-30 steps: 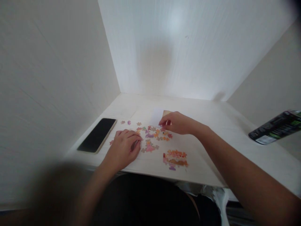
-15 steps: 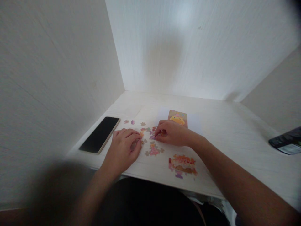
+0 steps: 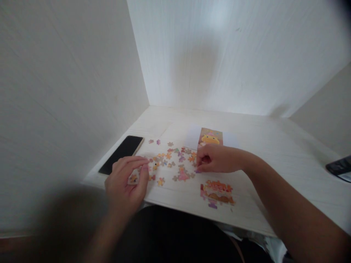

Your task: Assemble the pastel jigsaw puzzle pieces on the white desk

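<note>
My right hand pinches a purple jigsaw piece low over the table, right of the loose pieces. My left hand is curled over the left end of the spread, thumb and fingertips close together; whatever is between them is hidden. Loose jigsaw pieces in orange, grey and purple lie between the hands. A small joined cluster with a pink shape lies near the middle. Closer to the front edge is a larger joined section with red lettering and brown and purple parts.
A picture card with a yellow character lies behind my right hand, partly covered by it. A phone rests at the left beside the wall. A dark bottle-like object is at the far right. White panels enclose the white table.
My right hand has moved right and slightly nearer, with a purple piece in its fingers. My left hand has drawn back left, uncovering several loose pieces. The view has shifted slightly.
</note>
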Demonstrator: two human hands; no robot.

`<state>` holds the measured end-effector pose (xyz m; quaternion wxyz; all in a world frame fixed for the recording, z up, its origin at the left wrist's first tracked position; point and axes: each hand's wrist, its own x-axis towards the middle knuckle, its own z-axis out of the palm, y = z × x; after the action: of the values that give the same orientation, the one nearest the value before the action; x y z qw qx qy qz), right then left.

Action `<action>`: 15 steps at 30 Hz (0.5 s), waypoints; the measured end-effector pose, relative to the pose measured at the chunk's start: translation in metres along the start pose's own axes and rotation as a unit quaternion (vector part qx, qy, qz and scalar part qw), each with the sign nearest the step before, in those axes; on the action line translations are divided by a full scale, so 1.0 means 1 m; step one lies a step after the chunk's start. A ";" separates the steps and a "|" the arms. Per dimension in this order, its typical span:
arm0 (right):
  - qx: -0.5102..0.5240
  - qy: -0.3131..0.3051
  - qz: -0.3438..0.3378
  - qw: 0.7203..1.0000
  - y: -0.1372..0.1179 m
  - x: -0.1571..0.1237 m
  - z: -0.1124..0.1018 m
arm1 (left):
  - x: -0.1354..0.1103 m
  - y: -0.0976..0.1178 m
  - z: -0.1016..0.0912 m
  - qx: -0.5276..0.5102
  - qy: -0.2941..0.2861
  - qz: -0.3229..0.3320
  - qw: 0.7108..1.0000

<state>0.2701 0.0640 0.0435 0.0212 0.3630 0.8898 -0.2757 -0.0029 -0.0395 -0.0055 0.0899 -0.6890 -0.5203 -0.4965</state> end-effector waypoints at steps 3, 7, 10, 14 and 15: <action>-0.014 -0.018 0.005 1.000 -0.002 -0.003 0.001 | -0.013 -0.003 -0.006 0.021 -0.036 0.003 0.999; -0.018 0.004 0.005 1.000 -0.001 -0.004 0.002 | -0.024 -0.008 -0.009 0.044 -0.084 0.005 0.995; -0.017 0.036 0.010 0.999 0.001 0.000 0.003 | -0.030 -0.013 -0.011 0.048 -0.067 0.008 0.997; -0.062 0.181 0.022 0.981 0.004 0.011 0.006 | -0.041 -0.018 -0.015 0.053 -0.043 0.011 0.998; -0.075 0.204 0.019 0.976 0.005 0.013 0.008 | -0.043 -0.019 -0.016 0.052 -0.042 0.010 0.998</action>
<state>0.2621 0.0712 0.0311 -0.1282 0.4262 0.8863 -0.1282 -0.0261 -0.0688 -0.0387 0.1086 -0.7087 -0.5418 -0.4386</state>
